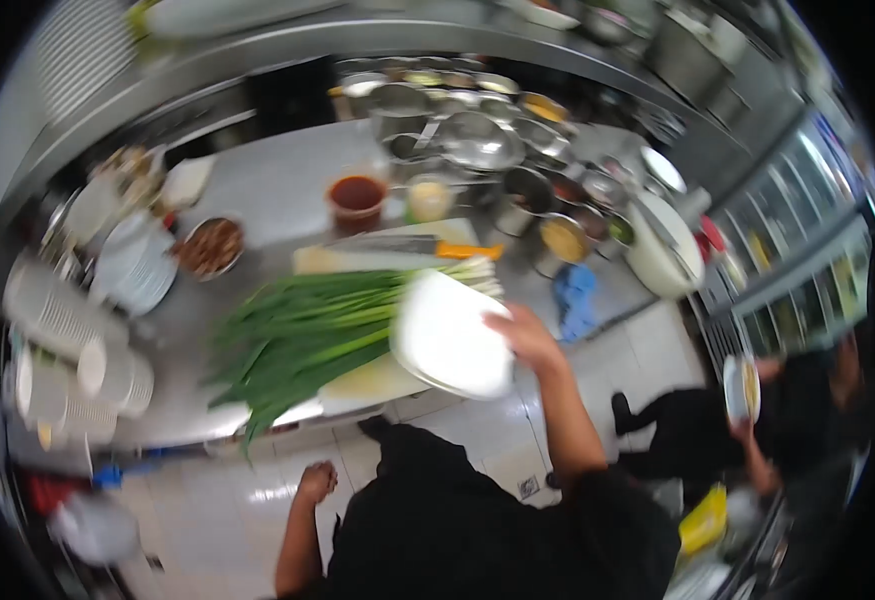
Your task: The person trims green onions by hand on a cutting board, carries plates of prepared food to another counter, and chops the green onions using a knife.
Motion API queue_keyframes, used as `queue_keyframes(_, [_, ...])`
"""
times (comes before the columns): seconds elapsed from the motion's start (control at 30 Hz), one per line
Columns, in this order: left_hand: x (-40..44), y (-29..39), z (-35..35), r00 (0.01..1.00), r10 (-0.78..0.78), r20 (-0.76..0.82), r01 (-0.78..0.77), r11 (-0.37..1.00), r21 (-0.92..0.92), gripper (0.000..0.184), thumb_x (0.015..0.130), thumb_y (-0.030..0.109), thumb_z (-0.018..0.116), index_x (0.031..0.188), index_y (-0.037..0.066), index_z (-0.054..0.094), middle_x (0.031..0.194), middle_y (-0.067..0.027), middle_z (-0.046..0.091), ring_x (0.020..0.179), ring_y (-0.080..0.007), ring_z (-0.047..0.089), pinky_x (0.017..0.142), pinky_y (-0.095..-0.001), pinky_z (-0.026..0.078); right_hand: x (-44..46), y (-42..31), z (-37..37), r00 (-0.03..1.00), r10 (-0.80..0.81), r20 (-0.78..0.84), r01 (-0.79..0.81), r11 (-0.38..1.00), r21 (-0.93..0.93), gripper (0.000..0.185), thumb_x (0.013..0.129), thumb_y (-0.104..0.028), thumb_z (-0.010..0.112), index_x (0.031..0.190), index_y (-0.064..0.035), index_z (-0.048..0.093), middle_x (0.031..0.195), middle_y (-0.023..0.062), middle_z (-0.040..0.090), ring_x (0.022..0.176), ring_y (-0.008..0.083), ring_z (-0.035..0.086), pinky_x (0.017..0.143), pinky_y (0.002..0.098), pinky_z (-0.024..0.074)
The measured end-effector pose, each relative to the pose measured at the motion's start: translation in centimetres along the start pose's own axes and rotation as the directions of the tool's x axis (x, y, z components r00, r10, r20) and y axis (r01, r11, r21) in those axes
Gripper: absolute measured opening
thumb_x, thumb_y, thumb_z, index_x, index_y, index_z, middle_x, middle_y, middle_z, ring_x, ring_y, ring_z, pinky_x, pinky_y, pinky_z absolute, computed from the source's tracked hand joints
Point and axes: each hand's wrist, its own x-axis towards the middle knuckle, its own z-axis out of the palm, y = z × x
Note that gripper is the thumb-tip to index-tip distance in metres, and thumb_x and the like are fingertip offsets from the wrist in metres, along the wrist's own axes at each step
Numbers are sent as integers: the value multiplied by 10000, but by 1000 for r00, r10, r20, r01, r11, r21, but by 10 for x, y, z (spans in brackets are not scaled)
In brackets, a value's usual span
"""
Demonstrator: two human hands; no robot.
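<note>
My right hand (525, 338) grips the right edge of a white square dish (452, 335), which is held over the cutting board and slightly blurred. Beneath and left of the dish lies a large bunch of green onions (307, 325), white ends to the right, on a pale cutting board (357, 388). Behind the bunch, a knife with an orange handle (467, 250) rests on the board. My left hand (318, 482) hangs low over the floor in front of the counter, fingers curled in, with nothing visible in it.
A bowl of red sauce (357, 198) and a bowl of brown pieces (211, 248) stand behind. Stacked white bowls (62, 300) are at left. Metal pots (477, 140) and a blue cloth (576, 300) are at right. Another person (797, 410) holds a dish at far right.
</note>
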Motion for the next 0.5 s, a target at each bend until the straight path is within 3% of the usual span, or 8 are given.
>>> queue_keyframes(0.03, [7, 7, -4, 900, -428, 76, 394, 729, -559, 160, 904, 167, 459, 771, 83, 485, 589, -27, 462, 438, -124, 429, 344, -255, 316, 39, -6, 6, 999, -15, 28, 16, 999, -41, 312, 882, -177, 585, 1101, 45, 594, 956, 84, 654, 828, 146, 605, 754, 301, 488])
queue_keyframes(0.07, [7, 23, -8, 622, -681, 387, 565, 48, -824, 148, 898, 164, 458, 770, 93, 480, 594, -20, 464, 439, -122, 429, 340, -254, 319, 65, -40, 25, 996, -91, 15, 92, 970, -224, 325, 868, -169, 591, 1101, 58, 588, 944, 82, 651, 831, 156, 597, 756, 304, 482])
queue_keyframes(0.1, [3, 27, -7, 610, -693, 384, 531, -2, -847, 141, 894, 163, 459, 771, 96, 476, 599, -18, 464, 438, -118, 426, 335, -250, 314, 106, -49, 40, 977, -201, 66, 210, 959, -191, 353, 858, -185, 600, 1096, 74, 583, 935, 84, 649, 825, 167, 590, 719, 320, 485])
queue_keyframes(0.2, [-14, 33, -5, 571, -745, 345, 405, -110, -908, 161, 916, 191, 469, 785, 96, 475, 622, -15, 467, 456, -107, 427, 354, -226, 304, 207, -106, 100, 992, -116, 58, 123, 982, -141, 347, 831, -122, 577, 1143, 28, 556, 983, 176, 647, 803, 286, 649, 653, 396, 557])
queue_keyframes(0.23, [-18, 40, -5, 553, -771, 314, 358, -120, -926, 170, 921, 200, 473, 786, 97, 477, 625, -15, 469, 463, -106, 429, 361, -221, 304, 297, -82, 102, 927, -301, 224, 373, 798, -474, 316, 839, -122, 555, 1101, 56, 564, 964, 172, 647, 819, 288, 653, 629, 402, 570])
queue_keyframes(0.27, [-23, 47, -7, 531, -799, 283, 310, -128, -942, 179, 927, 209, 476, 787, 97, 478, 628, -15, 470, 470, -104, 432, 368, -217, 304, 384, -59, 103, 802, -466, 375, 579, 447, -682, 297, 848, -122, 533, 1058, 83, 572, 944, 168, 647, 835, 289, 658, 606, 408, 582])
queue_keyframes(0.33, [-37, 62, -9, 459, -856, 237, 202, -159, -966, 197, 941, 221, 476, 791, 94, 482, 633, -11, 472, 484, -101, 441, 380, -210, 305, 337, -126, 192, 980, -197, -22, 194, 975, -107, 289, 849, -86, 472, 1070, 72, 572, 1005, 195, 626, 848, 326, 662, 625, 430, 610])
queue_keyframes(0.5, [-54, 68, 2, 323, -920, 221, -1, -234, -972, 206, 954, 199, 458, 783, 87, 482, 630, -8, 477, 455, -92, 429, 353, -204, 299, 494, -65, 259, 994, 35, -106, -38, 999, -32, 274, 825, -21, 496, 1076, 30, 592, 1059, 185, 624, 813, 344, 674, 556, 442, 607])
